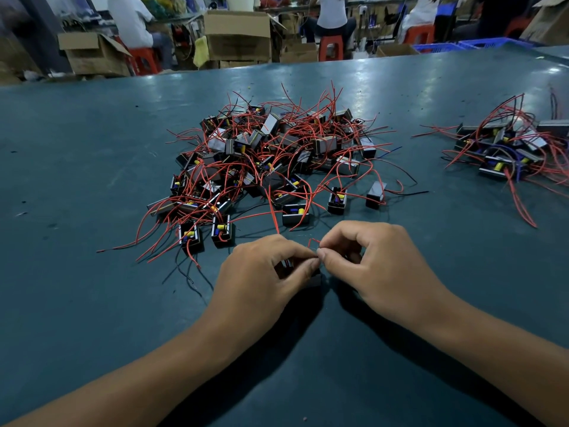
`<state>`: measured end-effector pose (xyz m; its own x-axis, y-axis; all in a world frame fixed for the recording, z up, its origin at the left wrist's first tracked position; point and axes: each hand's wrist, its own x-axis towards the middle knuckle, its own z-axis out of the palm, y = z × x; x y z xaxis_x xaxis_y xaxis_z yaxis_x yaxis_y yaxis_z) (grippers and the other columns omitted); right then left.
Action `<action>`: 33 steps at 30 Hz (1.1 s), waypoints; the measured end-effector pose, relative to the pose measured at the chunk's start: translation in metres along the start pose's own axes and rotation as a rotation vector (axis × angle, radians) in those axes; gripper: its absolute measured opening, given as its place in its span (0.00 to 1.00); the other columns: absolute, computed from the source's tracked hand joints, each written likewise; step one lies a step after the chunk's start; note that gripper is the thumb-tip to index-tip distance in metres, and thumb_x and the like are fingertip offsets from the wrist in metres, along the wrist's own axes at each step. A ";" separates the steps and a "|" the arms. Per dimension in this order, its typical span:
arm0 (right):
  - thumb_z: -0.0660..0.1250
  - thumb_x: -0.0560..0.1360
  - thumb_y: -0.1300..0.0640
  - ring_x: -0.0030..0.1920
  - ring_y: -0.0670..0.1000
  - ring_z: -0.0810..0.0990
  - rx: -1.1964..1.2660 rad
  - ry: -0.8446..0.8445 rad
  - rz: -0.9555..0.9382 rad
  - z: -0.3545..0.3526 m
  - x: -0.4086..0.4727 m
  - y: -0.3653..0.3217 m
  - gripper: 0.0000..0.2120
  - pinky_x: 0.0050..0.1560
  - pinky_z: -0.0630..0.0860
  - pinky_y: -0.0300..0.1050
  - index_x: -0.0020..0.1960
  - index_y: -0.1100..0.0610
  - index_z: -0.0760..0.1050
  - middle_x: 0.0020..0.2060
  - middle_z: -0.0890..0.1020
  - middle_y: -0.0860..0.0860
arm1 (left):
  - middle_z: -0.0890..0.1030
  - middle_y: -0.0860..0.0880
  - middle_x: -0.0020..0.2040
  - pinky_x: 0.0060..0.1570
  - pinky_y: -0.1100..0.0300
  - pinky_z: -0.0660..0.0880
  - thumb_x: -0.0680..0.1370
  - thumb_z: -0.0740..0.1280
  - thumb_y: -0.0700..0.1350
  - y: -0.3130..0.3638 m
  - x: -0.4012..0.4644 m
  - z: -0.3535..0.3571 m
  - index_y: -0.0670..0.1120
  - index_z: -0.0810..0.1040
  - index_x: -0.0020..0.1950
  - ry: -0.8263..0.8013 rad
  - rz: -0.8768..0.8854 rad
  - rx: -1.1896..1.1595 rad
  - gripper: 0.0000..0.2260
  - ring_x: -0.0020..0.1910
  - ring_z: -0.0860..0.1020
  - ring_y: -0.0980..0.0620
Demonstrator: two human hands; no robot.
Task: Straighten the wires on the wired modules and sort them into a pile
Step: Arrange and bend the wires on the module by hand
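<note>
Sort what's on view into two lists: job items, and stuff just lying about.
Job:
- held module, gripped by left hand
- its wire, pinched by right hand
- big tangled pile
- smaller pile

Lying about:
- cardboard boxes
- red stools
- blue crates

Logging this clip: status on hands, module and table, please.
Left hand grips black module; right hand pinches its red wire. Big tangled pile ahead, smaller pile far right. Nothing blocking the hands.

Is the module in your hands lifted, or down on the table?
Cannot tell. The module is mostly hidden under the left hand and right hand; contact with the table isn't visible.
</note>
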<state>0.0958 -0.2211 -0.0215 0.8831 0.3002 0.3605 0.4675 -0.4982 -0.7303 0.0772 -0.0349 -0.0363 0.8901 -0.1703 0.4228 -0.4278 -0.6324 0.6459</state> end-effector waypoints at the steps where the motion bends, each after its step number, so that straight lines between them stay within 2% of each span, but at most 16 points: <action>1: 0.73 0.73 0.59 0.30 0.41 0.75 0.005 -0.002 -0.002 0.000 0.000 0.000 0.07 0.32 0.67 0.29 0.38 0.50 0.80 0.29 0.79 0.39 | 0.82 0.58 0.39 0.37 0.53 0.76 0.74 0.71 0.53 0.000 0.000 -0.003 0.54 0.85 0.45 0.015 0.003 -0.006 0.05 0.37 0.79 0.57; 5: 0.73 0.73 0.60 0.33 0.43 0.77 0.005 -0.041 -0.040 -0.001 -0.001 0.000 0.05 0.34 0.68 0.29 0.40 0.52 0.81 0.31 0.81 0.43 | 0.79 0.58 0.40 0.36 0.67 0.67 0.76 0.72 0.51 0.003 0.003 -0.014 0.54 0.82 0.48 0.053 0.059 0.016 0.03 0.36 0.75 0.55; 8: 0.73 0.73 0.61 0.37 0.44 0.78 -0.055 -0.072 -0.104 -0.001 -0.001 -0.001 0.04 0.37 0.68 0.30 0.42 0.54 0.81 0.34 0.81 0.43 | 0.77 0.59 0.39 0.37 0.70 0.64 0.77 0.74 0.49 0.003 0.005 -0.015 0.52 0.83 0.48 0.008 0.062 0.036 0.03 0.37 0.73 0.61; 12: 0.73 0.74 0.61 0.37 0.45 0.77 -0.078 -0.092 -0.146 -0.002 -0.001 0.000 0.04 0.38 0.68 0.31 0.42 0.55 0.80 0.34 0.79 0.44 | 0.79 0.57 0.37 0.37 0.72 0.66 0.77 0.73 0.50 0.002 0.007 -0.020 0.51 0.84 0.44 -0.030 -0.007 -0.061 0.04 0.37 0.75 0.61; 16: 0.71 0.74 0.59 0.37 0.44 0.76 -0.094 -0.088 -0.192 -0.001 -0.001 0.000 0.02 0.39 0.68 0.32 0.42 0.55 0.80 0.35 0.78 0.43 | 0.77 0.58 0.28 0.30 0.72 0.62 0.78 0.72 0.48 0.004 0.008 -0.020 0.49 0.84 0.38 -0.098 -0.136 -0.210 0.09 0.27 0.69 0.62; 20: 0.70 0.73 0.59 0.37 0.42 0.73 -0.143 -0.090 -0.256 0.002 -0.001 -0.001 0.02 0.41 0.69 0.34 0.42 0.57 0.81 0.36 0.78 0.44 | 0.75 0.52 0.26 0.28 0.70 0.62 0.78 0.70 0.47 0.005 0.008 -0.014 0.44 0.83 0.34 -0.159 -0.384 -0.434 0.14 0.26 0.67 0.59; 22: 0.69 0.73 0.59 0.38 0.42 0.73 -0.134 -0.100 -0.262 0.002 0.000 -0.001 0.02 0.41 0.69 0.33 0.42 0.57 0.81 0.36 0.78 0.44 | 0.72 0.52 0.26 0.27 0.68 0.61 0.78 0.71 0.48 0.005 0.008 -0.013 0.44 0.82 0.33 -0.168 -0.424 -0.468 0.15 0.25 0.66 0.58; 24: 0.70 0.74 0.59 0.37 0.43 0.75 -0.109 -0.102 -0.245 0.001 0.001 0.001 0.03 0.41 0.69 0.33 0.42 0.57 0.80 0.35 0.78 0.44 | 0.71 0.54 0.27 0.28 0.66 0.61 0.77 0.71 0.50 0.002 0.008 -0.019 0.46 0.81 0.35 -0.102 -0.256 -0.342 0.13 0.26 0.65 0.57; 26: 0.72 0.75 0.61 0.37 0.44 0.76 -0.070 -0.109 -0.223 -0.001 0.002 0.002 0.03 0.40 0.68 0.31 0.42 0.57 0.80 0.35 0.79 0.44 | 0.74 0.55 0.32 0.32 0.68 0.64 0.76 0.72 0.47 0.000 0.013 -0.031 0.51 0.81 0.41 -0.048 0.035 -0.139 0.04 0.30 0.68 0.60; 27: 0.72 0.75 0.61 0.37 0.43 0.77 -0.050 -0.115 -0.218 -0.002 0.002 0.002 0.03 0.40 0.69 0.30 0.42 0.57 0.80 0.35 0.80 0.44 | 0.75 0.55 0.36 0.35 0.68 0.66 0.76 0.73 0.44 -0.001 0.014 -0.036 0.51 0.82 0.45 -0.046 0.191 -0.023 0.01 0.33 0.70 0.61; 29: 0.71 0.74 0.60 0.37 0.43 0.77 -0.018 -0.131 -0.222 -0.004 0.002 0.002 0.02 0.40 0.69 0.30 0.43 0.57 0.80 0.35 0.80 0.43 | 0.77 0.53 0.42 0.38 0.62 0.72 0.77 0.72 0.43 -0.004 0.015 -0.040 0.48 0.85 0.50 -0.056 0.417 0.158 0.04 0.39 0.75 0.59; 31: 0.69 0.74 0.59 0.37 0.44 0.77 0.006 -0.156 -0.220 -0.005 0.003 0.003 0.02 0.39 0.69 0.31 0.42 0.56 0.80 0.35 0.80 0.42 | 0.78 0.51 0.45 0.35 0.55 0.75 0.78 0.71 0.45 -0.007 0.016 -0.041 0.49 0.86 0.52 -0.050 0.520 0.269 0.05 0.40 0.77 0.54; 33: 0.69 0.74 0.58 0.36 0.45 0.76 0.029 -0.181 -0.218 -0.005 0.003 0.004 0.03 0.39 0.69 0.33 0.42 0.56 0.80 0.35 0.79 0.42 | 0.79 0.50 0.45 0.35 0.57 0.74 0.79 0.71 0.47 -0.007 0.017 -0.040 0.49 0.86 0.52 -0.047 0.570 0.333 0.06 0.40 0.77 0.52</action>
<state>0.1000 -0.2263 -0.0200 0.7395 0.5390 0.4032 0.6417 -0.3835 -0.6642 0.0886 -0.0028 -0.0082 0.5480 -0.5751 0.6074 -0.7688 -0.6324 0.0949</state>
